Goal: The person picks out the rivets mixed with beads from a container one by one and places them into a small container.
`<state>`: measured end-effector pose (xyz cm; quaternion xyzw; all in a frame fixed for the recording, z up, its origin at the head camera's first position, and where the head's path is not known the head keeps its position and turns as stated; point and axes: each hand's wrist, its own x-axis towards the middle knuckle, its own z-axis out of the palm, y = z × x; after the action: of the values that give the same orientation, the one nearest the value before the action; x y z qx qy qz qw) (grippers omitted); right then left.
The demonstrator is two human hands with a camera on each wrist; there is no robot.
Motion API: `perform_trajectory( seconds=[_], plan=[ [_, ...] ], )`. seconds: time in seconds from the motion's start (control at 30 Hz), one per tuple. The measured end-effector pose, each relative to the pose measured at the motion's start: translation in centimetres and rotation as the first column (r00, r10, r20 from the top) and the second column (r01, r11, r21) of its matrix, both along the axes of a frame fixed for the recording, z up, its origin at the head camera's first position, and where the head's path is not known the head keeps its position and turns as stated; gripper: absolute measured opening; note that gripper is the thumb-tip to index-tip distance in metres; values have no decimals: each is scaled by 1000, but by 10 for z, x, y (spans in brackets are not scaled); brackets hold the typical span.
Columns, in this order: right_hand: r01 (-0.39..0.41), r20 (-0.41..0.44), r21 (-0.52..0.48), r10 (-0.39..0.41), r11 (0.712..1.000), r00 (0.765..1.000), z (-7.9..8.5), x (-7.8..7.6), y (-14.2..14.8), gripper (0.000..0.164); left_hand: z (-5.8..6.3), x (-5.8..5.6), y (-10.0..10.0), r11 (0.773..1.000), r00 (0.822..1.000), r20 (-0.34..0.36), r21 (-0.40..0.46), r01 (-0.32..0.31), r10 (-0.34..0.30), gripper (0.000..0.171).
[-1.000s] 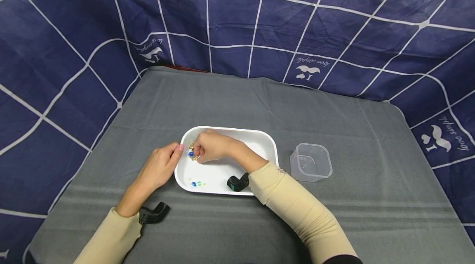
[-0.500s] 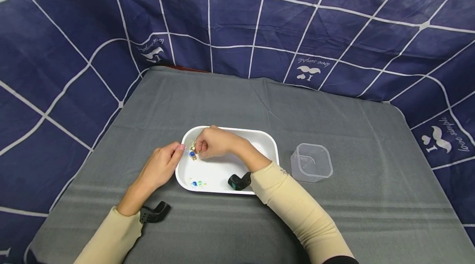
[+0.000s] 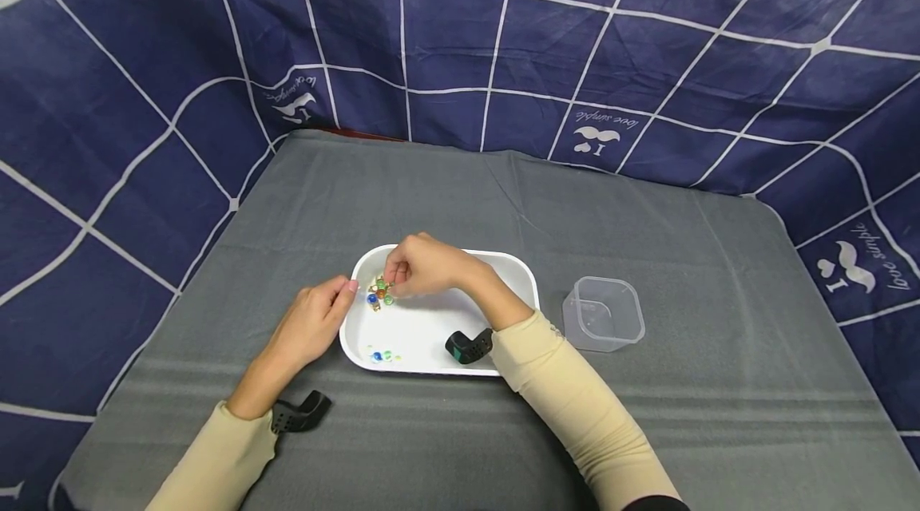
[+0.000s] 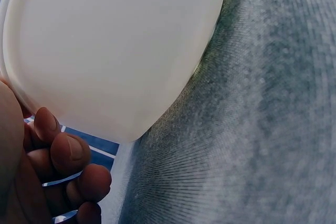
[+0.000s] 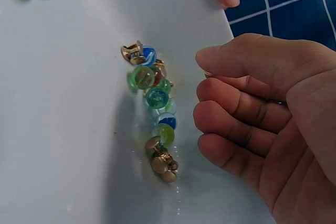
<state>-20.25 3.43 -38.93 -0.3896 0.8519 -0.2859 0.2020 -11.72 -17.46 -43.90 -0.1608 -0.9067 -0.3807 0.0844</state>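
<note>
My left hand (image 3: 311, 321) grips the rim of the white tray (image 3: 438, 335) at its left end. In the left wrist view its fingers (image 4: 71, 153) curl by the outside of the tray wall. My right hand (image 3: 427, 265) is over the tray's left part, fingers curled. A small gold-coloured bit (image 5: 208, 74) shows pinched between its thumb and forefinger; the rest of it is hidden. Just beside these fingertips lies an uneven row of glass marbles (image 5: 157, 98) mixed with brass studs (image 5: 160, 163) with flat round heads.
Several more marbles (image 3: 381, 356) lie along the tray's near left edge. A clear plastic box (image 3: 604, 315) stands right of the tray on the grey cloth (image 3: 503, 431). A blue curtain with white lines (image 3: 460, 40) hangs behind.
My right hand has moved slightly right and away from the body. Green and orange marbles now show where only a blue one and brass studs showed before. The left hand stays put.
</note>
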Motion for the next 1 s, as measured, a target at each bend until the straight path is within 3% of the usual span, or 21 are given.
perform_trajectory(
  seconds=[0.53, 1.0],
  plan=[
    [42, 62, -128, -34, 991, 998, 12, -2, 15, 6, 2, 1, 1, 1000, 999, 42, -13, -11, 11, 33],
    [42, 0, -244, -43, 969, 999, 28, 3, 22, 5, 1, 1, 0, 1000, 999, 43, -4, -6, 6, 32]
  ],
)
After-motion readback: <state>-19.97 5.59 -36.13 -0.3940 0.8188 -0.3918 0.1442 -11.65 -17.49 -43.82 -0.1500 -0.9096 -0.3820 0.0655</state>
